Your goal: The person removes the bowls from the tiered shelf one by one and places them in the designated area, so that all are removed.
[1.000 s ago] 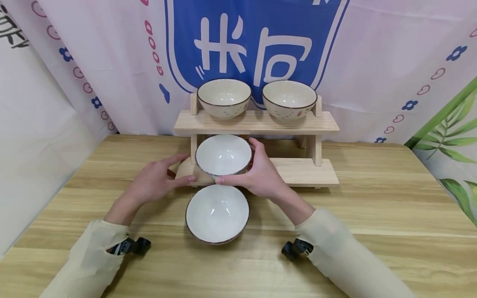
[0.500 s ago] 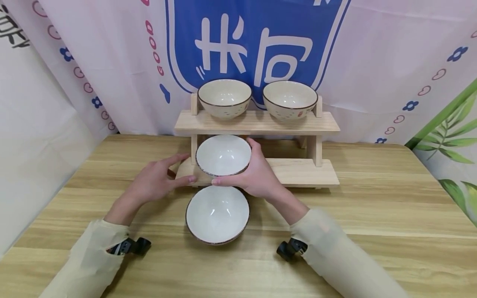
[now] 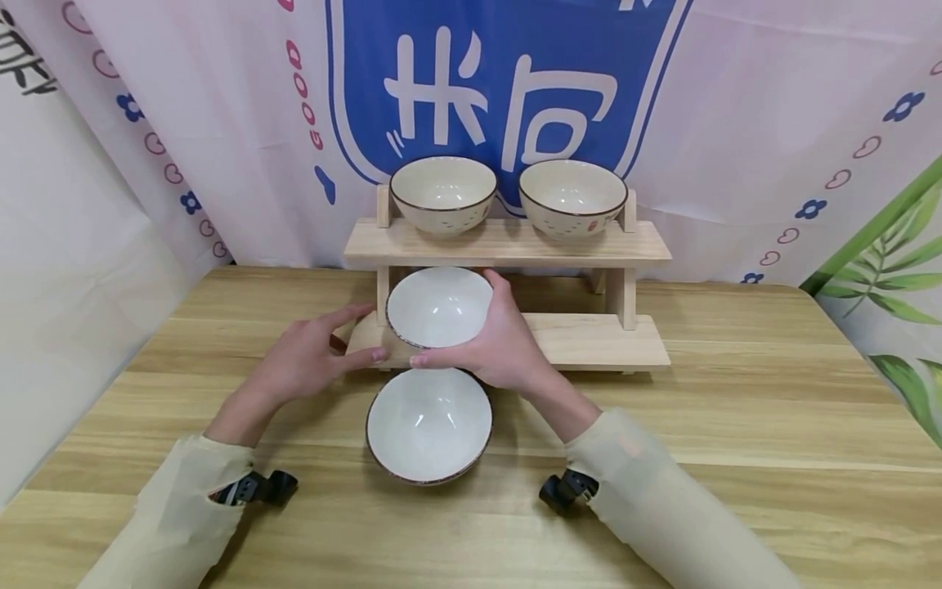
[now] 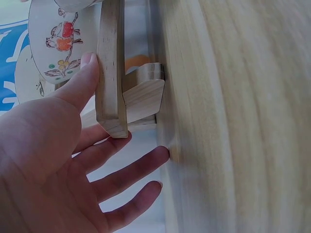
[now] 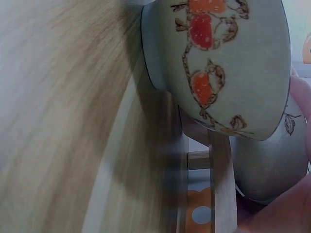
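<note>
A white bowl (image 3: 437,307) with a dark speckled rim stands at the left of the wooden rack's (image 3: 603,339) lower shelf. My right hand (image 3: 508,343) holds this bowl from the right, thumb across the front and fingers round the far side. In the right wrist view, part of the hand shows beside that bowl (image 5: 272,165). My left hand (image 3: 305,356) holds the shelf's left end; the left wrist view has its thumb along the board (image 4: 112,73) and fingertips at the board's lower corner. A matching bowl (image 3: 429,425), bird-painted outside, sits on the table just in front.
Two cream bowls with brown rims, a left one (image 3: 444,196) and a right one (image 3: 572,199), stand on the upper shelf (image 3: 508,241). The wood-grain table (image 3: 736,425) extends on both sides of the rack. A printed cloth (image 3: 736,98) hangs behind.
My right hand has shifted left round the shelf bowl, its thumb sliding left across the front and covering more of the rim. The left hand and the other bowls stay put.
</note>
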Demonstrator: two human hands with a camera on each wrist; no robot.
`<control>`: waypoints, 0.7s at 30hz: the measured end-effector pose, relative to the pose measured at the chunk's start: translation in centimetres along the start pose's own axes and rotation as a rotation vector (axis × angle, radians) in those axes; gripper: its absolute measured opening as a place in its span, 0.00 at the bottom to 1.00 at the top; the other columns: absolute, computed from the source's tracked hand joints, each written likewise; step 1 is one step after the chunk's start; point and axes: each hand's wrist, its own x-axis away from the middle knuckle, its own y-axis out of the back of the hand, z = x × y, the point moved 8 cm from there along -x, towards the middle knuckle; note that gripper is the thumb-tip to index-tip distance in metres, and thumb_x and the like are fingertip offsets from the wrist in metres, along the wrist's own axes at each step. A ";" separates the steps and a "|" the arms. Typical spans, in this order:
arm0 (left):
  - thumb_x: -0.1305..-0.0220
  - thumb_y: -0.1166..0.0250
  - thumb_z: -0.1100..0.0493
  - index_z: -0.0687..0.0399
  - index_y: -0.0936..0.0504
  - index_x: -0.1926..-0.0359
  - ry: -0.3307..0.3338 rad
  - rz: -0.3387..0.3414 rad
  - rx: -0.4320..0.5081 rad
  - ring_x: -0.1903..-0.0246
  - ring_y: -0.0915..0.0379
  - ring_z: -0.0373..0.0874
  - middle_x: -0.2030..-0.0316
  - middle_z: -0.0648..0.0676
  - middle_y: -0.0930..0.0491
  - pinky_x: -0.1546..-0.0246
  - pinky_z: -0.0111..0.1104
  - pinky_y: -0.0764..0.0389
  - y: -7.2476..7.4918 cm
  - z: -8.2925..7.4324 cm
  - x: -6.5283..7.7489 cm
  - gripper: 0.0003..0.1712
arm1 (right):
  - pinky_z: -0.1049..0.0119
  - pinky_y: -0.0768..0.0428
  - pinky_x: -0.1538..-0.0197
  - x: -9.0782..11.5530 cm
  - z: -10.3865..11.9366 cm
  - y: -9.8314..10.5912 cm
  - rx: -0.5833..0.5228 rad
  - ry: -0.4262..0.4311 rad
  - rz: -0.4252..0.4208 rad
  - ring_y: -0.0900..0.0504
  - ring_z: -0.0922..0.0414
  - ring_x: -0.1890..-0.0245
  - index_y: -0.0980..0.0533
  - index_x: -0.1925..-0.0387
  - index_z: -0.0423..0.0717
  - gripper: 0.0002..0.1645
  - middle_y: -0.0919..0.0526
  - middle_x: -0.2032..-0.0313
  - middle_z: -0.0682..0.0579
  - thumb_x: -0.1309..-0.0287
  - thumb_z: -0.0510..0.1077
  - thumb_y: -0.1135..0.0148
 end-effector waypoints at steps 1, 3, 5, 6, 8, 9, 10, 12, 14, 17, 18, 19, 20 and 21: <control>0.32 0.32 0.30 0.48 0.34 0.19 0.001 0.001 0.000 0.49 0.13 0.58 0.34 0.71 0.21 0.59 0.43 0.13 0.0 0.0 0.0 0.50 | 0.49 0.23 0.31 0.0 0.0 0.0 0.007 -0.003 -0.002 0.24 0.48 0.34 0.56 0.16 0.51 0.84 0.32 0.30 0.46 0.65 0.52 0.07; 0.33 0.32 0.29 0.48 0.34 0.19 0.002 0.002 0.002 0.49 0.13 0.58 0.35 0.71 0.21 0.60 0.43 0.14 0.0 0.0 0.0 0.50 | 0.49 0.23 0.31 0.0 0.0 -0.1 0.021 -0.009 -0.005 0.24 0.48 0.34 0.57 0.16 0.51 0.85 0.32 0.30 0.46 0.65 0.53 0.07; 0.33 0.32 0.29 0.48 0.35 0.19 0.002 0.003 0.002 0.50 0.13 0.58 0.35 0.71 0.20 0.60 0.42 0.14 0.0 0.0 0.0 0.50 | 0.50 0.23 0.31 0.0 -0.1 -0.1 0.026 -0.009 -0.007 0.24 0.49 0.34 0.57 0.16 0.51 0.85 0.32 0.30 0.47 0.65 0.54 0.07; 0.33 0.32 0.29 0.48 0.35 0.19 0.002 0.002 0.002 0.50 0.13 0.58 0.35 0.71 0.20 0.60 0.42 0.14 0.0 0.1 0.0 0.50 | 0.50 0.23 0.31 0.0 -0.1 -0.1 0.026 -0.006 -0.008 0.24 0.49 0.34 0.57 0.16 0.51 0.85 0.31 0.31 0.47 0.65 0.54 0.07; 0.33 0.32 0.29 0.48 0.35 0.19 0.000 0.003 0.005 0.50 0.13 0.58 0.35 0.71 0.21 0.60 0.42 0.14 0.0 0.0 0.0 0.51 | 0.50 0.22 0.32 0.0 0.0 -0.1 0.021 0.008 -0.010 0.23 0.49 0.35 0.55 0.17 0.51 0.83 0.31 0.31 0.48 0.65 0.53 0.07; 0.32 0.32 0.29 0.48 0.35 0.19 -0.001 0.003 0.006 0.50 0.13 0.58 0.35 0.72 0.21 0.60 0.42 0.14 0.0 0.0 0.0 0.51 | 0.50 0.22 0.32 0.0 0.0 -0.1 0.019 0.014 -0.012 0.23 0.49 0.35 0.54 0.17 0.51 0.82 0.31 0.32 0.48 0.64 0.53 0.07; 0.32 0.32 0.30 0.49 0.35 0.19 0.000 0.004 0.007 0.49 0.13 0.58 0.34 0.72 0.21 0.60 0.42 0.14 0.0 0.0 0.0 0.50 | 0.50 0.22 0.33 0.0 0.1 -0.1 0.017 0.020 -0.014 0.23 0.49 0.35 0.54 0.18 0.51 0.81 0.31 0.32 0.48 0.64 0.52 0.07; 0.32 0.32 0.30 0.48 0.35 0.19 -0.001 0.004 0.010 0.49 0.13 0.58 0.34 0.72 0.22 0.60 0.43 0.13 0.1 0.0 0.1 0.50 | 0.50 0.21 0.33 0.0 0.1 -0.1 0.017 0.029 -0.019 0.23 0.49 0.36 0.52 0.18 0.51 0.79 0.31 0.32 0.48 0.63 0.52 0.08; 0.32 0.32 0.30 0.48 0.35 0.19 0.003 0.005 0.012 0.49 0.13 0.59 0.33 0.71 0.22 0.60 0.42 0.13 0.1 0.0 0.1 0.50 | 0.50 0.21 0.33 0.0 0.0 -0.1 0.021 0.029 -0.026 0.23 0.49 0.35 0.52 0.18 0.51 0.79 0.31 0.32 0.48 0.63 0.52 0.08; 0.32 0.32 0.30 0.47 0.35 0.19 0.009 0.006 0.010 0.48 0.13 0.59 0.33 0.71 0.22 0.60 0.42 0.14 0.1 0.0 0.1 0.50 | 0.50 0.21 0.33 0.0 -0.1 -0.1 0.024 0.027 -0.033 0.23 0.49 0.35 0.52 0.19 0.51 0.78 0.31 0.32 0.48 0.63 0.53 0.08; 0.32 0.32 0.30 0.47 0.35 0.19 0.011 0.007 0.009 0.48 0.13 0.59 0.33 0.71 0.22 0.60 0.42 0.14 0.1 0.0 0.1 0.50 | 0.50 0.21 0.33 0.0 -0.1 -0.1 0.025 0.026 -0.035 0.24 0.49 0.35 0.52 0.19 0.51 0.78 0.31 0.32 0.47 0.63 0.53 0.09; 0.32 0.32 0.30 0.47 0.35 0.19 0.011 0.007 0.008 0.48 0.13 0.58 0.34 0.71 0.21 0.60 0.42 0.14 0.1 0.0 0.0 0.50 | 0.50 0.21 0.33 0.0 -0.2 -0.1 0.027 0.025 -0.038 0.24 0.49 0.35 0.52 0.19 0.51 0.78 0.31 0.32 0.47 0.63 0.53 0.09; 0.32 0.32 0.30 0.47 0.35 0.19 0.010 0.008 0.007 0.49 0.13 0.58 0.34 0.71 0.21 0.60 0.42 0.14 0.1 0.0 0.0 0.50 | 0.50 0.22 0.33 0.0 -0.2 0.0 0.027 0.026 -0.040 0.24 0.49 0.35 0.52 0.19 0.51 0.78 0.31 0.32 0.47 0.62 0.53 0.09; 0.32 0.32 0.30 0.47 0.35 0.19 0.010 0.008 0.006 0.49 0.13 0.58 0.35 0.71 0.21 0.61 0.42 0.14 0.1 0.0 0.0 0.50 | 0.50 0.22 0.33 0.1 -0.1 0.0 0.026 0.028 -0.042 0.24 0.49 0.35 0.52 0.19 0.51 0.78 0.31 0.32 0.47 0.62 0.53 0.09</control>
